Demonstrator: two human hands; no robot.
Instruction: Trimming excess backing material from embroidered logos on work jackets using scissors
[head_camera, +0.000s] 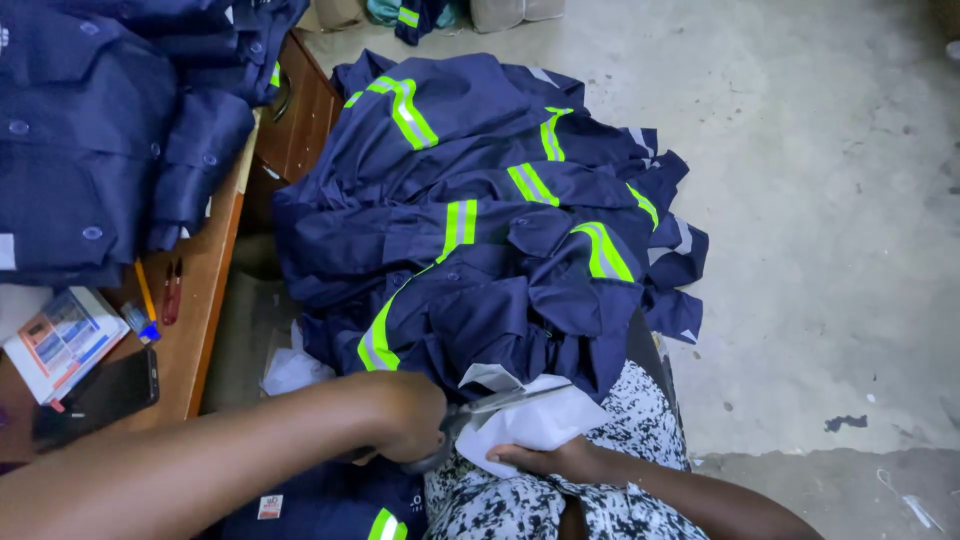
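Observation:
My left hand is closed around the handles of a pair of scissors, whose blades reach to the right over a piece of white fabric. My right hand grips that white fabric from below, over my lap in black-and-white patterned cloth. Just beyond both hands lies a big pile of navy work garments with yellow-green reflective stripes, its near edge touching the white fabric.
A wooden desk at the left carries stacked navy shirts, a printed booklet, a dark phone, a pencil and red thread snips. Bare concrete floor spreads to the right.

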